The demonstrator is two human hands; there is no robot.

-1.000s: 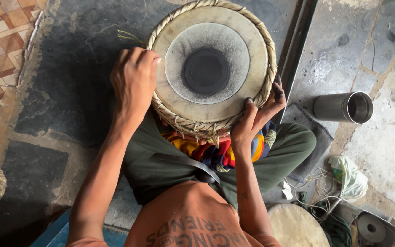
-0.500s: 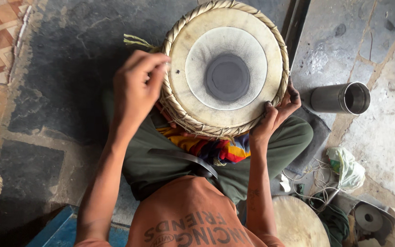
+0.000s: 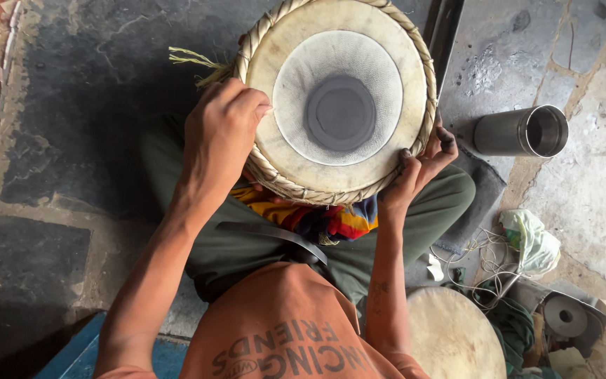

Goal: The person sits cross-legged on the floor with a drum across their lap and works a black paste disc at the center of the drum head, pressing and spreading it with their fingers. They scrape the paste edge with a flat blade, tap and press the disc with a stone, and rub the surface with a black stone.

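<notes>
Seen from above, a person sits cross-legged on a grey stone floor (image 3: 71,105) with a round hand drum (image 3: 338,98) resting in the lap on a multicoloured cloth (image 3: 317,219), its pale skin head with a dark centre circle facing up. The left hand (image 3: 222,133) lies curled over the drum's braided rim on the left, fingers bent and closed around the edge, while the right hand (image 3: 419,165) grips the rim's lower right, fingers wrapped against the side. A metal cylinder (image 3: 520,131) lies on the floor to the right, well apart from the drum, and a second pale drum skin (image 3: 450,333) sits near the right knee.
</notes>
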